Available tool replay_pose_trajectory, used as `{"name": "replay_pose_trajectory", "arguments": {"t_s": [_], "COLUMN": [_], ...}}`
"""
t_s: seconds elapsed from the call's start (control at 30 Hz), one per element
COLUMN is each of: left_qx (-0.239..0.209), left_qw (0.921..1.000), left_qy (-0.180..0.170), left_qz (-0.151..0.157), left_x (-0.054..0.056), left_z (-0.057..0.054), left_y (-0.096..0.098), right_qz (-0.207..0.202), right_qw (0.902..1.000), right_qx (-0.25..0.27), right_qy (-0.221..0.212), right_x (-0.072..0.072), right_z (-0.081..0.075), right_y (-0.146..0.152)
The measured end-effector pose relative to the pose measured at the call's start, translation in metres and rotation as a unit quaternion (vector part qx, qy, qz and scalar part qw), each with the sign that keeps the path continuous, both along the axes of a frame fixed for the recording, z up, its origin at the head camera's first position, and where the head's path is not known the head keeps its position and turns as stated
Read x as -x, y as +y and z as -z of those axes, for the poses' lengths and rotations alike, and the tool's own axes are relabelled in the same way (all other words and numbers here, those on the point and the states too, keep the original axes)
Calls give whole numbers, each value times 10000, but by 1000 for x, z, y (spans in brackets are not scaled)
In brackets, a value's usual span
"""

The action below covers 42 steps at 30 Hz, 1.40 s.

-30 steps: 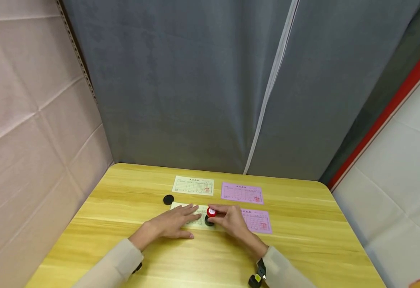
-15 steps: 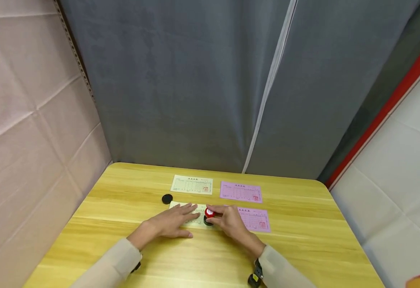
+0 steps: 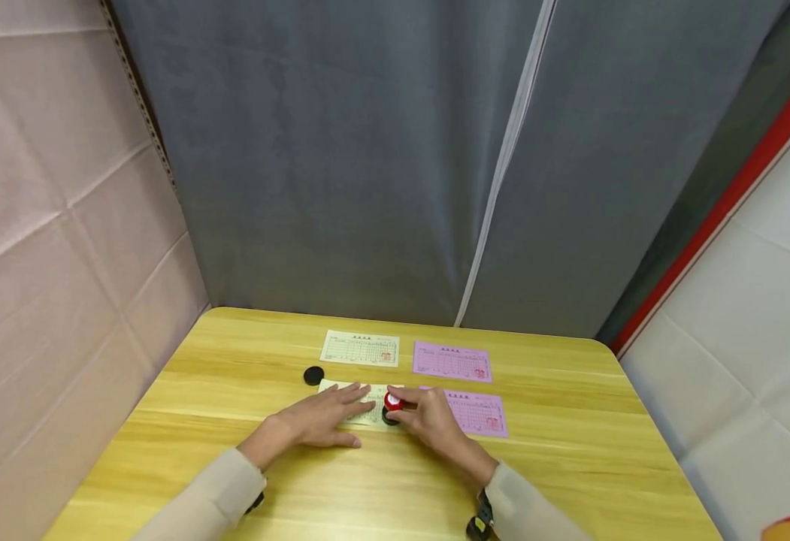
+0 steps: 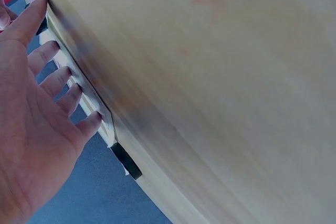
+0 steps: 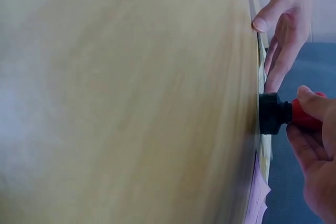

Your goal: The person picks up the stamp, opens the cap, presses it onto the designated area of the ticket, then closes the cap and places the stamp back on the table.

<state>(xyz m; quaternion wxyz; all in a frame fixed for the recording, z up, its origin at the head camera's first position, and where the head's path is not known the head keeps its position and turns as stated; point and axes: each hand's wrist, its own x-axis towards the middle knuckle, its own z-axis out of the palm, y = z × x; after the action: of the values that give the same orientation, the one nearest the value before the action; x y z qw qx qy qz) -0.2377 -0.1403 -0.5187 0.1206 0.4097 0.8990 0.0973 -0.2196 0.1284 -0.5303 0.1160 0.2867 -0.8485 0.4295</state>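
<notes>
My right hand (image 3: 435, 421) pinches the red knob of a stamp (image 3: 391, 402) between thumb and fingers. In the right wrist view the stamp's black base (image 5: 270, 114) stands right at the paper surface. Under it lies a pale yellow-green printed slip (image 3: 374, 415), its right end partly hidden by the stamp and hand. With fingers spread and straight, my left hand (image 3: 316, 419) rests flat on the left part of the same slip, its thumb on the table. A round black cap (image 3: 313, 375) lies just beyond the left fingers, also visible in the left wrist view.
Another pale slip (image 3: 359, 349) lies behind, bearing a red seal mark. Two pink slips, one at the back (image 3: 452, 361) and one nearer (image 3: 479, 413) beside my right hand, carry red marks too. A grey curtain (image 3: 367, 165) hangs behind the wooden table (image 3: 570, 436).
Both hands stay in nearly the same place, the right still holding the stamp on the slip. The whole head view has shifted very slightly.
</notes>
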Motion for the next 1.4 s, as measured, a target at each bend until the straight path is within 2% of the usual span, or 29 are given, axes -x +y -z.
{"name": "replay_pose_trajectory", "arguments": {"t_s": [0.17,0.33,0.5,0.7,0.9,1.07,1.27,1.4], "left_qx": [-10,-9,-52,-68,-18,-25,-21,-1], "left_qw": [10000,10000,10000,10000,10000,10000,10000,10000], "left_qy": [10,47,20,25,55,68,34,62], "left_qz": [23,26,3,1,-14,2,-24,-41], "left_x": [0,1,1,0,1,2,0,0], "left_z": [1,2,3,2,3,3,3,3], "left_y": [-1,-1,-1,-2,-2,-2,-2,-1], "right_qz": [-150,-4,-229,-53,-132,-1,-177,-20], "right_qw": [9999,10000,9997,9999,9998,10000,9998,10000], "right_qx": [-50,-47,50,68,34,-11,41,16], "right_qy": [3,-73,-25,-137,-142,-79,-55,-63], "right_x": [0,1,0,1,-1,0,-2,-2], "right_z": [-1,-1,-1,-2,-2,-1,0,1], "right_y": [0,1,1,1,-1,0,0,0]}}
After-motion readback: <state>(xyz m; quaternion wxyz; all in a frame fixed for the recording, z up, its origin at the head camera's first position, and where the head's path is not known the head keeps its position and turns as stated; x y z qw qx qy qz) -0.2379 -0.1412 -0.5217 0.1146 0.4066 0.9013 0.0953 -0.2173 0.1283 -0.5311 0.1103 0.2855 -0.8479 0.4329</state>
